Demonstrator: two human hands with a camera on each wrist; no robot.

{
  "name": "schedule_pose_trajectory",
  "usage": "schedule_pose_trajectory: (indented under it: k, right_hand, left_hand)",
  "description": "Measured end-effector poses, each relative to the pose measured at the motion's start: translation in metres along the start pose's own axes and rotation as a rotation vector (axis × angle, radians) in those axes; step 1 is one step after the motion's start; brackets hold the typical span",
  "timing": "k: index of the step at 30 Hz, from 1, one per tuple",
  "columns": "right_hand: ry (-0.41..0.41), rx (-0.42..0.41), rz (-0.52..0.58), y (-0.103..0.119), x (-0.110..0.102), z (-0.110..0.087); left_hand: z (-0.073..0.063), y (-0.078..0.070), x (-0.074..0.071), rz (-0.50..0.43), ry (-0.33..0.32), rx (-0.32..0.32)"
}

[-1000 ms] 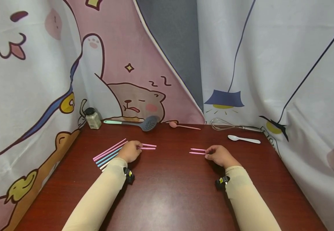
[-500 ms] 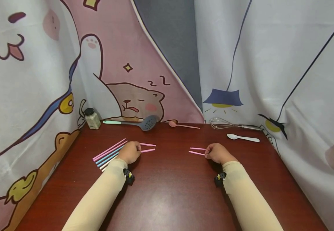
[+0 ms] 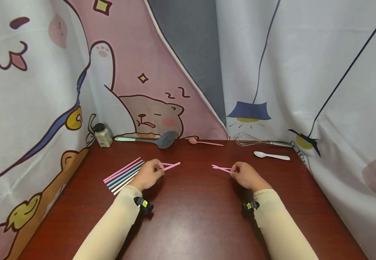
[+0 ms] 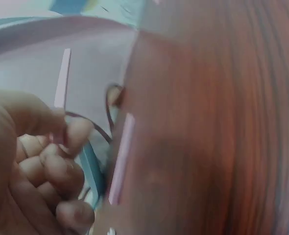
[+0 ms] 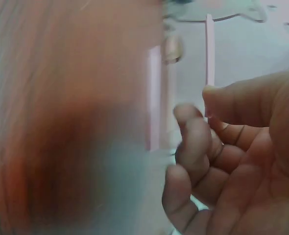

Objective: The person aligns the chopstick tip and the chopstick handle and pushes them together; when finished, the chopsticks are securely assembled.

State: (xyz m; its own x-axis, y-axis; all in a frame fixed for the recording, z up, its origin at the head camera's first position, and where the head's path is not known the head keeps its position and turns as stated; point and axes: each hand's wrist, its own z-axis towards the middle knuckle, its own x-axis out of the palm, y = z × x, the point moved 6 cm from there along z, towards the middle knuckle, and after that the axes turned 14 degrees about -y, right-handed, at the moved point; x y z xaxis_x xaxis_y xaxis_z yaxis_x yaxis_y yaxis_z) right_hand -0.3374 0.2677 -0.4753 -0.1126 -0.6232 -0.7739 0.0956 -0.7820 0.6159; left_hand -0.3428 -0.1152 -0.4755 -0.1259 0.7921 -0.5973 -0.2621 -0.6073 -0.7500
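With thumb and forefinger my left hand (image 3: 147, 176) pinches a short pink chopstick (image 4: 62, 81). A second pink chopstick (image 4: 122, 159) lies on the table close beside that hand. My right hand (image 3: 244, 175) likewise pinches a pink chopstick (image 5: 210, 54) by its near end, and another pink chopstick (image 5: 155, 98) lies on the table beside it. In the head view, each held chopstick crosses in front of the lying one. Under and left of my left hand is a row of longer pink, blue and whitish chopsticks (image 3: 123, 175), partly covered by the hand.
Along the back edge of the brown table (image 3: 191, 216) are a spice jar (image 3: 103, 135), a slotted ladle (image 3: 165, 140), a pink spoon (image 3: 192, 141) and a whisk (image 3: 249, 140). A white spoon (image 3: 272, 156) lies at the right. Printed curtains (image 3: 253, 65) hang behind.
The held chopstick in my left hand has swung so its free end points up and right. In my right hand, the held chopstick's free end has risen across the other one.
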Motion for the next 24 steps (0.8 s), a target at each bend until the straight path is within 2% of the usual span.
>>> schedule_pose_trajectory:
  k: [4,7,11,17,24]
  right_hand:
    - [-0.051,-0.047,0.146,0.023,-0.014,-0.01]
    - [-0.076,-0.067,0.196,0.041,-0.023,-0.02]
    - [-0.12,-0.09,0.229,0.061,-0.035,-0.033]
    - [-0.189,-0.141,0.294,0.082,-0.049,-0.05]
    - [-0.232,-0.171,0.297,0.098,-0.062,-0.067]
  left_hand:
    - [-0.006,-0.012,-0.002,-0.243,-0.039,-0.048]
    - [-0.01,-0.021,-0.004,-0.418,-0.093,-0.087]
    - [-0.017,-0.037,-0.009,-0.567,-0.145,-0.09]
    - [-0.027,-0.058,-0.017,-0.64,-0.163,-0.029]
    - [-0.038,-0.076,-0.022,-0.673,-0.173,0.024]
